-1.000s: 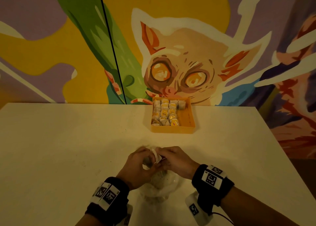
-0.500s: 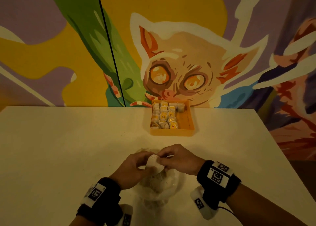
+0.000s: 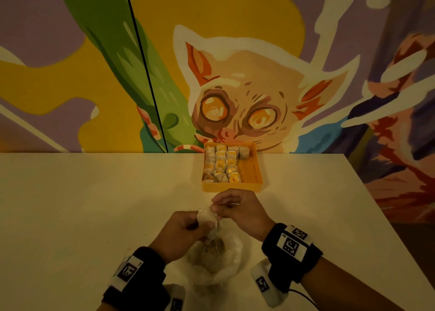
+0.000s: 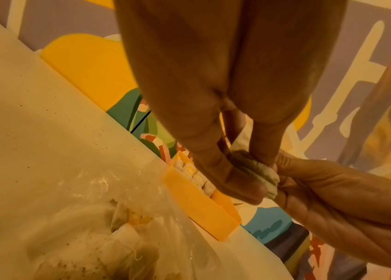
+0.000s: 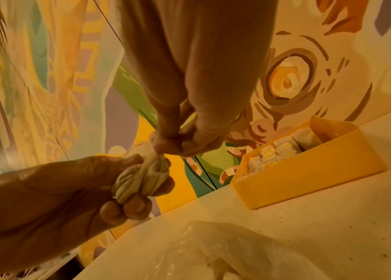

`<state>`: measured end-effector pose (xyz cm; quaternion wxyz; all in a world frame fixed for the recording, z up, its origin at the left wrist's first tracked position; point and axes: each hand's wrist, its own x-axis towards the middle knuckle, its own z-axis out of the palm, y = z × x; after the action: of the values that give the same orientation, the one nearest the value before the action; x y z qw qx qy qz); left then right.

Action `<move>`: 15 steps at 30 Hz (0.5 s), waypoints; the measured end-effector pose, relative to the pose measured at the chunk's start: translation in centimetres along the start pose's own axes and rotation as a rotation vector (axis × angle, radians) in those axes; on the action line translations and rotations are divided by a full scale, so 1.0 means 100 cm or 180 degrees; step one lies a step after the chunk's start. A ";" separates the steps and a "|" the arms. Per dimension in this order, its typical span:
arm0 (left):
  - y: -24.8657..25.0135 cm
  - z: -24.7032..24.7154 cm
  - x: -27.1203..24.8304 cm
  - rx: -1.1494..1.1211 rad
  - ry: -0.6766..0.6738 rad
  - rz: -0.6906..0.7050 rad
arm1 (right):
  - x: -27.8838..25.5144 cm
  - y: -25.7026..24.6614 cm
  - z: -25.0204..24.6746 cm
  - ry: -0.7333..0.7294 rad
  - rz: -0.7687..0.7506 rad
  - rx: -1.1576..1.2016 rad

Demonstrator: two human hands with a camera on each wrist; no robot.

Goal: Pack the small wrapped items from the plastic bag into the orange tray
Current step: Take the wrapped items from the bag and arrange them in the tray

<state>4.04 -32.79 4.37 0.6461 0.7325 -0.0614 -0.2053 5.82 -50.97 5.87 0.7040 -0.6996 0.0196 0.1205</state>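
Note:
A small pale wrapped item (image 3: 206, 215) (image 5: 142, 178) (image 4: 259, 170) is held in the air between both hands, above the clear plastic bag (image 3: 213, 255) (image 4: 108, 236) (image 5: 225, 252) on the table. My left hand (image 3: 182, 230) (image 5: 127, 189) grips the item's body with curled fingers. My right hand (image 3: 220, 207) (image 5: 168, 145) pinches its twisted upper end. The bag holds several more wrapped items. The orange tray (image 3: 255, 169) (image 5: 309, 170) (image 4: 199, 204) stands at the table's far edge, its left part filled with rows of wrapped items and its right strip bare.
The white table (image 3: 82, 204) runs wide to the left and right of my hands. A painted mural wall (image 3: 235, 75) rises right behind the tray. The table's right edge (image 3: 376, 204) drops off to a dark floor.
Both hands have lifted the wrapped item up out of the bag and a little toward the tray. The bag now lies clear beneath the hands.

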 end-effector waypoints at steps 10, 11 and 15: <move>0.008 0.000 0.002 0.0349 0.0292 0.0282 | 0.000 -0.001 0.002 -0.0379 0.0425 -0.0285; 0.009 0.000 0.002 0.0295 0.0313 0.0296 | 0.001 -0.001 0.002 -0.0317 0.0361 -0.0220; 0.010 -0.001 0.005 0.0124 0.0493 0.0314 | 0.006 -0.004 -0.001 -0.0173 0.0334 0.0087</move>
<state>4.71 -33.00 5.25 0.6438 0.7548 -0.0513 -0.1147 6.50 -50.97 6.15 0.7066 -0.6844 0.0388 0.1759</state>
